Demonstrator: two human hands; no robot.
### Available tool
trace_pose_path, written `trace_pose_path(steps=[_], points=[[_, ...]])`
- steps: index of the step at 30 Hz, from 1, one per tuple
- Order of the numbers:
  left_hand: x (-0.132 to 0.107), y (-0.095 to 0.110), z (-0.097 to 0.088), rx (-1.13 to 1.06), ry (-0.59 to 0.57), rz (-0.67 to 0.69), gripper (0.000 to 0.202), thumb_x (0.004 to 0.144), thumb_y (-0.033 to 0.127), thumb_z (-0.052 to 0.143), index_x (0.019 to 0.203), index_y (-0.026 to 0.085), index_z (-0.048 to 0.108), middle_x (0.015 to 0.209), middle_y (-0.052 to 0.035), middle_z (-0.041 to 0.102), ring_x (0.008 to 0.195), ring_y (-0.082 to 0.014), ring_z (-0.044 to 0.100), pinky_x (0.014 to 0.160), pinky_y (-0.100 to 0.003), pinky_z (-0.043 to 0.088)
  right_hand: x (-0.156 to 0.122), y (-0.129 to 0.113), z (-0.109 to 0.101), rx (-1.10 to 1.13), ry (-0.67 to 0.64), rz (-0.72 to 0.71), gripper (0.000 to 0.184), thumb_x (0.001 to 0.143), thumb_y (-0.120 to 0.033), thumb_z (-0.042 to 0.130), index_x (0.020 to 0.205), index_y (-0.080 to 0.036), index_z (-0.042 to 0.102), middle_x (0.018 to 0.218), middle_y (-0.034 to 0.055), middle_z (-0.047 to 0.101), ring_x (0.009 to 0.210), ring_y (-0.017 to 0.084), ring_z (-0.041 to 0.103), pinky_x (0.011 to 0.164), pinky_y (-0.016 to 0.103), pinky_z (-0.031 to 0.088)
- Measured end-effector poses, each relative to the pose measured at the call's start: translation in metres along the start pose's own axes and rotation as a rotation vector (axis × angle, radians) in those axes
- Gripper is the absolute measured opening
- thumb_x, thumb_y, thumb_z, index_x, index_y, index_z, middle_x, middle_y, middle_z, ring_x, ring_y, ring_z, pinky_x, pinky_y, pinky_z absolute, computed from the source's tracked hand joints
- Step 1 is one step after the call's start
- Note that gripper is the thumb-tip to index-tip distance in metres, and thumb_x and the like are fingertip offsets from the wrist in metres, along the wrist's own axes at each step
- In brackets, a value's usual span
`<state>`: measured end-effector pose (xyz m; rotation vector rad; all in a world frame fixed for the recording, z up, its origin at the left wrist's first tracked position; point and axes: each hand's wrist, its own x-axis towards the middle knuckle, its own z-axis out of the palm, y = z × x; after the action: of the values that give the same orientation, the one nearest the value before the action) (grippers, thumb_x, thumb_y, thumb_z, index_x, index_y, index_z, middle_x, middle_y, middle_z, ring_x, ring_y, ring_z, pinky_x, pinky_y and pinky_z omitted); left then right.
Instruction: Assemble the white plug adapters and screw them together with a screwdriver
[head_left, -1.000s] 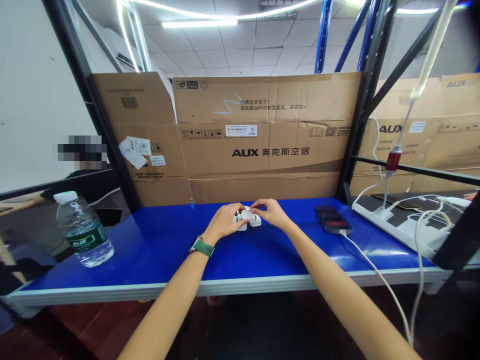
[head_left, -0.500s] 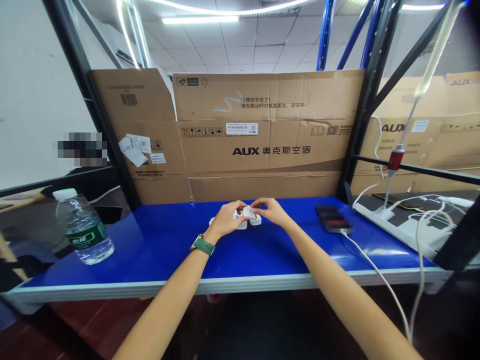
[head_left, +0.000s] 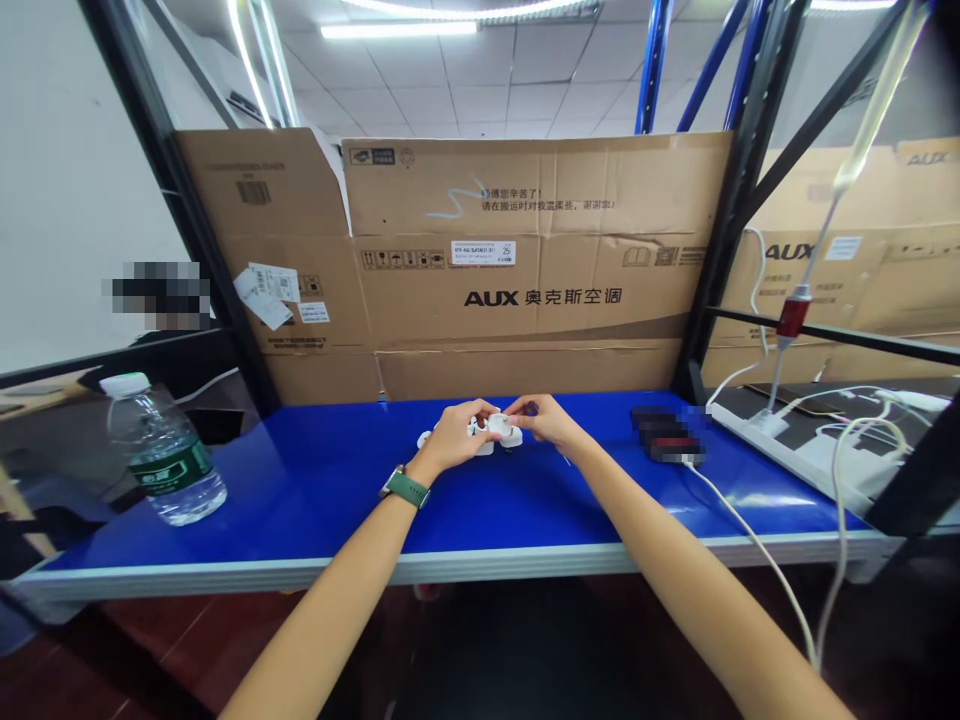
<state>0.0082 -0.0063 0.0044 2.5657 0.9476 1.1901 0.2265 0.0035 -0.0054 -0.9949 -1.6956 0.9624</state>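
Note:
Over the far middle of the blue tabletop, my left hand, with a green-strapped watch on the wrist, pinches a small white rounded piece between thumb and fingers. My right hand is closed at the right side of that same piece, its thumb and finger meeting there; whether it also grips a smaller part cannot be made out. Beneath and beside the hands lie several similar white pieces, partly covered by my left fingers. They are too small to name exactly.
A water bottle stands at the left of the blue tabletop. At the right lies a blurred dark device with a white cable. A power strip runs along the right edge. A cardboard sheet walls the back; a person sits far left.
My fingers have shifted slightly around the white piece, which appears turned a little. Both hands stay in nearly the same place, and the view has moved slightly.

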Motion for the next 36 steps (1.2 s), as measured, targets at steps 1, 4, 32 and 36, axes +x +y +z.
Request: trace_pose_path(steps=[1,4,32,36], points=[[0.000,-0.001,0.000,-0.004,0.002,0.001,0.030,0.079,0.032,0.079,0.105,0.019,0.070,0.089,-0.0015,0.074,0.074,-0.0155,0.064,0.074,-0.027,0.051,0.000,0.001,0.001,-0.006,0.008,-0.011,0.033,0.072,-0.038,0.077,0.092,-0.012,0.075,0.070,0.0022,0.065,0.046,0.008,0.040,0.039,0.021,0.029],[-0.001,-0.003,0.002,0.001,0.005,-0.002,0.031,0.078,0.032,0.079,0.105,0.019,0.071,0.091,-0.0019,0.074,0.075,-0.0155,0.064,0.074,-0.027,0.051,0.002,0.001,0.002,-0.056,0.039,-0.110,0.022,0.072,-0.030,0.075,0.085,-0.012,0.074,0.075,0.0056,0.070,0.060,0.013,0.055,0.054,0.024,0.043],[0.002,-0.004,-0.003,0.017,-0.034,-0.033,0.030,0.080,0.031,0.078,0.107,0.021,0.071,0.094,-0.0011,0.075,0.078,-0.0163,0.065,0.076,-0.028,0.050,-0.007,-0.013,0.003,0.007,0.000,-0.001,0.031,0.074,-0.037,0.076,0.096,-0.015,0.074,0.076,0.0011,0.063,0.045,0.006,0.038,0.035,0.020,0.024],[0.001,-0.006,-0.002,0.012,-0.038,-0.030,0.031,0.079,0.031,0.079,0.108,0.021,0.071,0.095,-0.0006,0.075,0.079,-0.0162,0.065,0.077,-0.028,0.050,-0.004,-0.011,0.004,-0.026,-0.002,-0.036,0.030,0.075,-0.034,0.073,0.098,-0.015,0.072,0.074,0.0007,0.064,0.046,0.007,0.040,0.038,0.020,0.028]])
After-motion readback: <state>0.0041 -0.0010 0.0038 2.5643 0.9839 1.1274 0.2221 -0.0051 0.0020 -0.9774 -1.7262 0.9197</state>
